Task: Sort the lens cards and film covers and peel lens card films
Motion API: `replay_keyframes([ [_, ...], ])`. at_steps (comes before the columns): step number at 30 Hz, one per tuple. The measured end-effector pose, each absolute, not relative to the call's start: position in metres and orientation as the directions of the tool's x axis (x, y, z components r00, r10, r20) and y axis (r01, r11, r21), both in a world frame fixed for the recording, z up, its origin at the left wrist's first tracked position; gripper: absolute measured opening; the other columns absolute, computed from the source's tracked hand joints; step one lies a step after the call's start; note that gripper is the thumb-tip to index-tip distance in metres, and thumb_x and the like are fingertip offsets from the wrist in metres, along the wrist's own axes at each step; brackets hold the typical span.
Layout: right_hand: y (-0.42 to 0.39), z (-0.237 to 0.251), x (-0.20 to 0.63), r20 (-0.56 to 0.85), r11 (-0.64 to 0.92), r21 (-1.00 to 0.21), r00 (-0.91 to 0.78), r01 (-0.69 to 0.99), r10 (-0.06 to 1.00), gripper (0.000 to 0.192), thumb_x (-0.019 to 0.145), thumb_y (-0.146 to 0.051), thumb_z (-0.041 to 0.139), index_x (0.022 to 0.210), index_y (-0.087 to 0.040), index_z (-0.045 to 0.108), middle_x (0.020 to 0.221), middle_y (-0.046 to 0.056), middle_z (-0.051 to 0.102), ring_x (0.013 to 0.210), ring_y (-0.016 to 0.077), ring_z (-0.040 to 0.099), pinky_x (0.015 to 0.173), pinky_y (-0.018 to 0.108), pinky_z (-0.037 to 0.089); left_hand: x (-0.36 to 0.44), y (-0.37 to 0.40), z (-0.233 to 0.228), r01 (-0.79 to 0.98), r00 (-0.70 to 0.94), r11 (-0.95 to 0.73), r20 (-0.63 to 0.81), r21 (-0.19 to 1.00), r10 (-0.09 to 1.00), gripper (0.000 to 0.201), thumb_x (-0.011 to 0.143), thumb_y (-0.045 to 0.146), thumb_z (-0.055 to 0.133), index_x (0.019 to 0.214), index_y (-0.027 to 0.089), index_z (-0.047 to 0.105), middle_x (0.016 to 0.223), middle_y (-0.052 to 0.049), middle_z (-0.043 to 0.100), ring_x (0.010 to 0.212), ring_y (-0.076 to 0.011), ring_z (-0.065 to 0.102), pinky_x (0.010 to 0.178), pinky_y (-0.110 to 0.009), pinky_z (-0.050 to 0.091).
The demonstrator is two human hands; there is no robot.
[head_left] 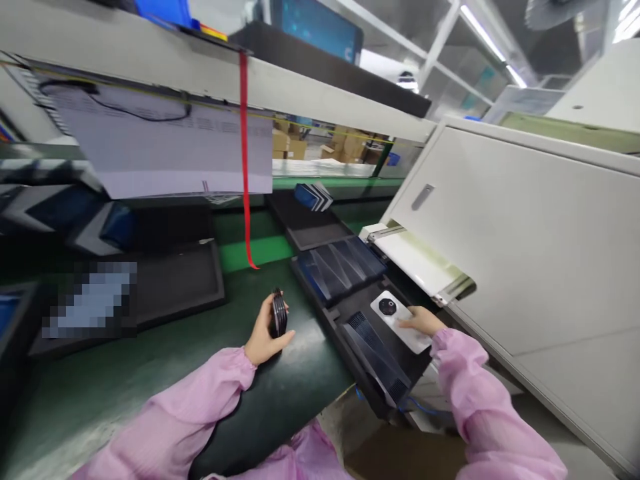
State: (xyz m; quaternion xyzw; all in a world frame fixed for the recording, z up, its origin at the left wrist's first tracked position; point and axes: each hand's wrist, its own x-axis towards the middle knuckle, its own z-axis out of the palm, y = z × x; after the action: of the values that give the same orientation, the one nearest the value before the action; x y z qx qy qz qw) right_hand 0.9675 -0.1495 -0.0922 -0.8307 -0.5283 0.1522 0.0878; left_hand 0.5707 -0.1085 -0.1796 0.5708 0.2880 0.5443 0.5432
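Observation:
My left hand is wrapped round a small stack of thin dark phones, held on edge just above the dark green bench surface. Off to the right, my right hand grips the lower right side of a white phone. Its back faces up and shows a round black camera block. That phone lies over the black tray, beside a dark ribbed block of stacked items. Farther up the same tray is another row of dark blue, flat items.
A large white machine cabinet with a short white conveyor belt stands close on the right. Another black tray lies behind, and one sits left. A red strap hangs from the shelf.

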Motion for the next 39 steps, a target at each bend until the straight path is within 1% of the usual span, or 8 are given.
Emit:
replay_keyframes([
  [3, -0.151, -0.064, 0.929, -0.041, -0.28, -0.442, 0.293, 0.852, 0.955, 0.025, 0.082, -0.037, 0.054, 0.095, -0.016, 0.059, 0.076, 0.006, 0.065, 0.071, 0.0226, 0.062, 0.067, 0.034, 0.049, 0.578, -0.108, -0.173, -0.392, 0.249, -0.176, 0.289, 0.903, 0.924, 0.064, 0.07, 0.029, 0.069, 0.127, 0.024, 0.04, 0.107, -0.006, 0.053, 0.095, -0.02, 0.055, 0.09, -0.038, 0.043],
  [8, -0.184, -0.06, 0.784, 0.345, 0.252, -0.702, 0.008, 0.666, 0.939, 0.032, 0.092, -0.024, 0.039, 0.122, -0.025, 0.05, 0.113, 0.01, 0.061, 0.104, 0.0255, 0.057, 0.093, 0.043, 0.044, 0.597, -0.123, -0.152, -0.588, 0.314, -0.073, 0.311, 0.806, 0.897, 0.066, 0.074, 0.035, 0.066, 0.132, 0.025, 0.034, 0.132, -0.012, 0.046, 0.12, -0.0289, 0.048, 0.103, -0.048, 0.034],
  [15, -0.189, -0.138, 0.695, 0.351, 0.516, -0.787, -0.442, 0.339, 0.825, 0.084, 0.074, -0.015, 0.053, 0.146, -0.022, 0.011, 0.152, 0.011, 0.013, 0.141, 0.026, 0.013, 0.113, 0.045, 0.022, 0.565, -0.151, -0.154, -0.347, 0.311, -0.173, 0.287, 0.922, 0.906, 0.073, 0.072, 0.039, 0.069, 0.132, 0.028, 0.03, 0.126, -0.01, 0.05, 0.124, -0.0299, 0.044, 0.106, -0.05, 0.032],
  [21, -0.202, -0.19, 0.681, 0.268, 0.374, -0.795, -0.277, 0.477, 0.923, 0.084, 0.068, -0.012, 0.055, 0.143, -0.022, 0.018, 0.14, 0.013, 0.034, 0.13, 0.0259, 0.037, 0.104, 0.039, 0.039, 0.548, -0.16, -0.192, 0.026, 0.31, -0.289, 0.267, 0.957, 0.912, 0.072, 0.06, 0.028, 0.078, 0.12, 0.026, 0.037, 0.113, -0.007, 0.05, 0.121, -0.0309, 0.045, 0.109, -0.056, 0.024],
  [26, -0.211, -0.192, 0.67, 0.358, 0.344, -0.764, -0.084, 0.547, 0.93, 0.059, 0.073, -0.015, 0.052, 0.131, -0.014, 0.039, 0.124, 0.014, 0.05, 0.12, 0.0241, 0.046, 0.104, 0.036, 0.039, 0.562, -0.169, -0.187, 0.093, 0.245, -0.173, 0.146, 0.981, 0.958, 0.043, 0.071, 0.035, 0.068, 0.105, 0.026, 0.043, 0.101, -0.003, 0.052, 0.108, -0.026, 0.053, 0.106, -0.052, 0.03],
  [29, -0.219, -0.173, 0.675, 0.387, 0.343, -0.719, -0.062, 0.604, 0.92, 0.046, 0.078, -0.016, 0.047, 0.124, -0.014, 0.046, 0.117, 0.013, 0.056, 0.113, 0.0239, 0.051, 0.1, 0.037, 0.043, 0.578, -0.179, -0.168, 0.089, 0.227, -0.07, 0.048, 0.994, 0.973, 0.049, 0.074, 0.043, 0.066, 0.113, 0.027, 0.041, 0.105, -0.005, 0.054, 0.107, -0.0274, 0.054, 0.104, -0.054, 0.031],
  [34, -0.249, -0.106, 0.727, 0.392, 0.309, -0.732, 0.005, 0.607, 0.92, 0.035, 0.083, -0.019, 0.045, 0.117, -0.019, 0.048, 0.11, 0.01, 0.062, 0.102, 0.0245, 0.058, 0.089, 0.039, 0.048, 0.599, -0.197, -0.122, -0.068, 0.481, -0.055, 0.082, 0.996, 0.873, 0.108, 0.046, 0.06, 0.08, 0.136, 0.034, 0.026, 0.126, -0.011, 0.048, 0.118, -0.0367, 0.048, 0.098, -0.057, 0.041],
  [39, -0.268, -0.046, 0.843, 0.387, 0.11, -0.686, 0.232, 0.72, 0.893, 0.008, 0.087, -0.026, 0.05, 0.092, -0.022, 0.054, 0.074, 0.004, 0.059, 0.063, 0.0191, 0.055, 0.06, 0.033, 0.044, 0.609, -0.186, -0.093, -0.075, 0.688, -0.049, 0.088, 0.996, 0.72, 0.08, 0.071, 0.046, 0.071, 0.139, 0.036, 0.031, 0.138, -0.006, 0.044, 0.13, -0.0305, 0.039, 0.109, -0.048, 0.033],
])
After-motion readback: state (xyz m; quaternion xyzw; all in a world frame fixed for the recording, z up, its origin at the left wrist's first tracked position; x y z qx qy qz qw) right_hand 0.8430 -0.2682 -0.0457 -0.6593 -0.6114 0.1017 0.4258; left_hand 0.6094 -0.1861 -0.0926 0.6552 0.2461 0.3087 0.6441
